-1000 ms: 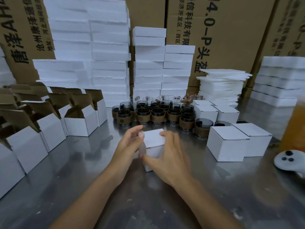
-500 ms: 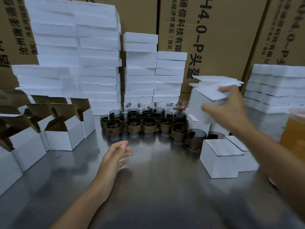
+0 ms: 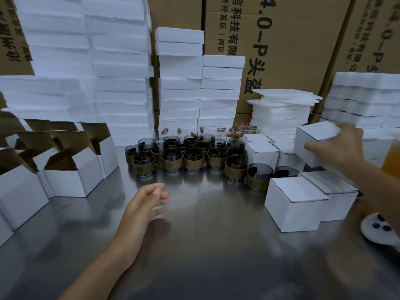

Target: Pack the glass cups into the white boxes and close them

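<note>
Several dark glass cups (image 3: 192,159) with brown sleeves stand in rows at the middle of the steel table (image 3: 205,245). At the right, my right hand (image 3: 339,146) grips a closed white box (image 3: 311,139) from the side and top, holding it above other closed white boxes (image 3: 294,202). My left hand (image 3: 145,204) hovers empty over the table centre, fingers loosely spread. Open white boxes (image 3: 71,169) with raised brown-lined flaps line the left side.
Tall stacks of white foam blocks (image 3: 179,83) and thin foam sheets (image 3: 283,109) stand behind the cups, with big cardboard cartons behind them. A cup of orange drink (image 3: 391,161) and a white controller (image 3: 376,230) sit at the right edge.
My right hand lifted the closed box from the table centre and carried it to the right, over the closed boxes. My left hand let go and stays over the table centre.
</note>
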Tool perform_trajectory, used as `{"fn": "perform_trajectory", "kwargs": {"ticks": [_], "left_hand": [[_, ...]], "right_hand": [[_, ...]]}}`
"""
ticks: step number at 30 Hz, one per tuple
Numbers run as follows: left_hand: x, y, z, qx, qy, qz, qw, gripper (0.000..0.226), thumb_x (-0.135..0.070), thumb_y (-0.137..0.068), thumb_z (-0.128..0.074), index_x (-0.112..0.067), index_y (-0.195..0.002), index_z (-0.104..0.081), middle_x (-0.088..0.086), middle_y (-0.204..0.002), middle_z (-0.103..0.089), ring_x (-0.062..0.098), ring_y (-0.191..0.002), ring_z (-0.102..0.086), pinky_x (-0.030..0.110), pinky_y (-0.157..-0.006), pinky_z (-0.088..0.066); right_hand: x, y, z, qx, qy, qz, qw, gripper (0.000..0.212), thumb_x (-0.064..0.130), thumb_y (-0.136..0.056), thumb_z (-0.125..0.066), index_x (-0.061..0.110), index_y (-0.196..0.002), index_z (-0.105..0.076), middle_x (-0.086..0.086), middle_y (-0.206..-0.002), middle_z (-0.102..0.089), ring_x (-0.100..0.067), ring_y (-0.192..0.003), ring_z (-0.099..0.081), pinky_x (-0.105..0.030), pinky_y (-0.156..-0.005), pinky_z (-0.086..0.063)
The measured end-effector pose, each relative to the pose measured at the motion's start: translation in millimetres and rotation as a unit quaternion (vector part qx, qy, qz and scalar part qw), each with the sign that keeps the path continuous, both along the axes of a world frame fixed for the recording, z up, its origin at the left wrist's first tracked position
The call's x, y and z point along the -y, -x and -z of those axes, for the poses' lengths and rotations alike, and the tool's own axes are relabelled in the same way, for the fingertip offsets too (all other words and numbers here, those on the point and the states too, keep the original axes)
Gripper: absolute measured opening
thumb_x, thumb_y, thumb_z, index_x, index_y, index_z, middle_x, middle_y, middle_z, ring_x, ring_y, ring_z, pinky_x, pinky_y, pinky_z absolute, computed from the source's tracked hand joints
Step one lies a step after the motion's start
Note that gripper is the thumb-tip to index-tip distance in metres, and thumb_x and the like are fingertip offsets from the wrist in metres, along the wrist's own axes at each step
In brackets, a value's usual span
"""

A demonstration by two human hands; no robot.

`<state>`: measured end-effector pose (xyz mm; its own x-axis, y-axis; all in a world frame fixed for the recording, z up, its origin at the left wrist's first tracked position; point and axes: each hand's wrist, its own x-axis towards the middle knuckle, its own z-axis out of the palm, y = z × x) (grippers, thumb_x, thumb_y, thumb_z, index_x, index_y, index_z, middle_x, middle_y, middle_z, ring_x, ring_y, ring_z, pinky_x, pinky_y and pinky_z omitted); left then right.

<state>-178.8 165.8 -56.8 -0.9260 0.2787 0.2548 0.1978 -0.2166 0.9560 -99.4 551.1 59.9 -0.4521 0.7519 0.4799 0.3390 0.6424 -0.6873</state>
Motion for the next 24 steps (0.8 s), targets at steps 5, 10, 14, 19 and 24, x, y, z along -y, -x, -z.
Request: {"fn": "perform_trajectory", "kwargs": {"ticks": [5,10,14,19,24], "left_hand": [[-1,1,0,0.0,-0.005,0.0,1.0,0.037,-0.045,-0.075,-0.053,-0.022,-0.1,-0.067,-0.001,-0.092,-0.069,0.015,-0.093,-0.066,0.031,-0.083,-0.045],[-1,-1,0,-0.002,-0.006,0.005,1.0,0.038,-0.042,-0.075,-0.052,-0.018,-0.103,-0.065,-0.002,-0.09,-0.069,0.016,-0.093,-0.066,0.033,-0.084,-0.046],[-1,-2,-2,-0.002,-0.002,0.006,1.0,0.037,-0.041,-0.076,-0.052,-0.018,-0.102,-0.065,-0.003,-0.089,-0.069,0.014,-0.091,-0.066,0.033,-0.085,-0.046],[-1,-3,-4,0.002,0.0,0.006,1.0,0.037,-0.04,-0.076,-0.052,-0.018,-0.102,-0.065,-0.002,-0.089,-0.069,0.015,-0.091,-0.066,0.033,-0.086,-0.045],[-1,-4,-4,0.006,-0.002,0.005,1.0,0.037,-0.041,-0.075,-0.052,-0.018,-0.101,-0.065,-0.004,-0.087,-0.069,0.014,-0.09,-0.066,0.031,-0.084,-0.045]], "right_hand": [[5,7,12,0.044,-0.018,-0.029,0.998,0.088,0.016,-0.066,-0.082,0.001,-0.137,-0.032,-0.017,-0.137,-0.029,-0.031,-0.121,-0.039,-0.035,-0.098,-0.036],[4,9,29,0.101,-0.001,-0.016,0.995,0.091,0.022,-0.064,-0.083,0.0,-0.136,-0.031,-0.018,-0.137,-0.032,-0.034,-0.124,-0.041,-0.04,-0.1,-0.037],[1,12,28,0.162,0.004,-0.006,0.987,0.092,0.035,-0.064,-0.083,-0.001,-0.134,-0.034,-0.019,-0.135,-0.038,-0.037,-0.123,-0.043,-0.045,-0.1,-0.04],[4,19,25,0.226,0.005,-0.006,0.974,0.074,0.045,-0.065,-0.076,-0.009,-0.112,-0.055,-0.024,-0.11,-0.058,-0.037,-0.098,-0.057,-0.039,-0.078,-0.049],[9,24,28,0.293,-0.008,0.007,0.956,0.074,0.051,-0.072,-0.07,-0.01,-0.11,-0.054,-0.022,-0.108,-0.055,-0.034,-0.094,-0.054,-0.035,-0.076,-0.045]]}}
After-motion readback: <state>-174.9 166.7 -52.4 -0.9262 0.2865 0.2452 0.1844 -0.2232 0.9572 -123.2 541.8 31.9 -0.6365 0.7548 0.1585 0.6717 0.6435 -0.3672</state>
